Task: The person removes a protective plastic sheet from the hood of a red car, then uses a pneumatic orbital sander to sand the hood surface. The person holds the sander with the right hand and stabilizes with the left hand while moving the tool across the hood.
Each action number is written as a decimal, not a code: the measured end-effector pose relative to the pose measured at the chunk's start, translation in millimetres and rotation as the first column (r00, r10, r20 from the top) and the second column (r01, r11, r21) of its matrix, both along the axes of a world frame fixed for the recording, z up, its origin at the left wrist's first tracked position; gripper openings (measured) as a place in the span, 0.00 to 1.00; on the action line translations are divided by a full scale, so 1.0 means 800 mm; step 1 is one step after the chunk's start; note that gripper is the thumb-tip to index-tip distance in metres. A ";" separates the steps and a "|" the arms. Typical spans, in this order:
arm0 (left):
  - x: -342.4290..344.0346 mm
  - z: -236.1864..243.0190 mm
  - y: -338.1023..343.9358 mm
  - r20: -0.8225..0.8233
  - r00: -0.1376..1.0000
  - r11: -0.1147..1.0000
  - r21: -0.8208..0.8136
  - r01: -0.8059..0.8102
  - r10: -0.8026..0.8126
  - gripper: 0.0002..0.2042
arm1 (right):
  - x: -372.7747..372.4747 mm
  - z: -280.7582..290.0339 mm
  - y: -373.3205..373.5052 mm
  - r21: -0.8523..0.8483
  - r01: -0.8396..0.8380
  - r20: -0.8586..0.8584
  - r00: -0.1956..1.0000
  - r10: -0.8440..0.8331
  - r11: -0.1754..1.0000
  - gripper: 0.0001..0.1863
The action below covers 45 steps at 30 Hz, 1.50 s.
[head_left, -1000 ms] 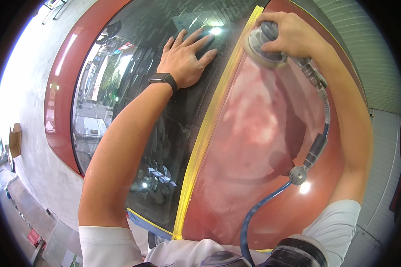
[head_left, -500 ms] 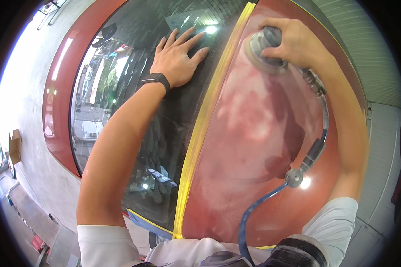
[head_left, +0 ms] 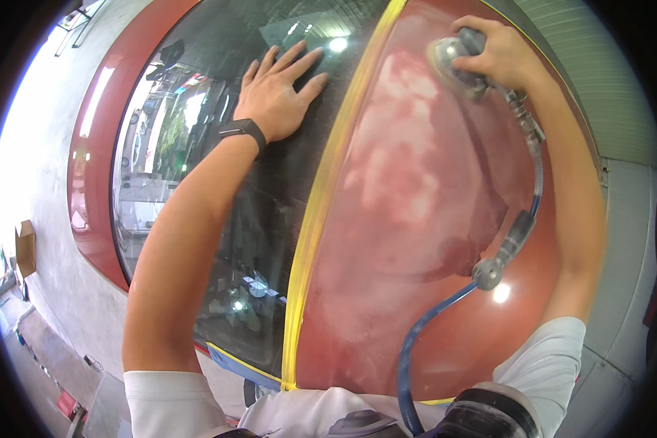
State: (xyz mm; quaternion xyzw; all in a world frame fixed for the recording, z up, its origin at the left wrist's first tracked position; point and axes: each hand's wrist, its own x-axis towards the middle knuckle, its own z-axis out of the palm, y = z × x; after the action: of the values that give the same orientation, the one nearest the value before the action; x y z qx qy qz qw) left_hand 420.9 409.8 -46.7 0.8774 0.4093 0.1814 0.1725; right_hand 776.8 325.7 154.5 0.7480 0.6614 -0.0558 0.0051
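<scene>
My right hand (head_left: 505, 57) grips a grey pneumatic sander (head_left: 454, 60), its round pad against the far right part of a red car panel (head_left: 416, 241). Whitish, dull sanded patches cover much of that panel, with a darker red area toward its right. From the sander a blue air hose (head_left: 445, 305) with a black-and-grey coupling (head_left: 487, 274) runs back toward my body. My left hand (head_left: 274, 98), fingers spread, rests flat on the dark car window glass (head_left: 270, 190). Yellow masking tape (head_left: 321, 197) lines the boundary between glass and panel.
Beyond the glass on the left curves another red body strip (head_left: 87, 153). Blue masking film (head_left: 244, 366) edges the glass's near end. A cardboard box (head_left: 25, 248) stands on the grey floor at far left. A ribbed shutter (head_left: 598, 80) rises at the right.
The sander in my right hand has moved to the right across the panel, and the hose shifted with it. My left hand stays flat on the glass, slightly further left in view.
</scene>
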 end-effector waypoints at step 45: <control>0.004 -0.019 0.015 0.025 0.999 0.998 0.053 0.028 -0.030 0.30 | -0.125 0.011 -0.121 0.018 -0.142 -0.035 0.989 0.142 0.990 0.26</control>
State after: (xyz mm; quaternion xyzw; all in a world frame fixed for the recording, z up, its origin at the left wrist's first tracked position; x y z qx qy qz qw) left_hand 423.7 421.5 -62.2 0.8851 0.3893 0.2008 0.1575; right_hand 676.5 228.8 163.6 0.6978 0.7134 -0.0638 -0.0085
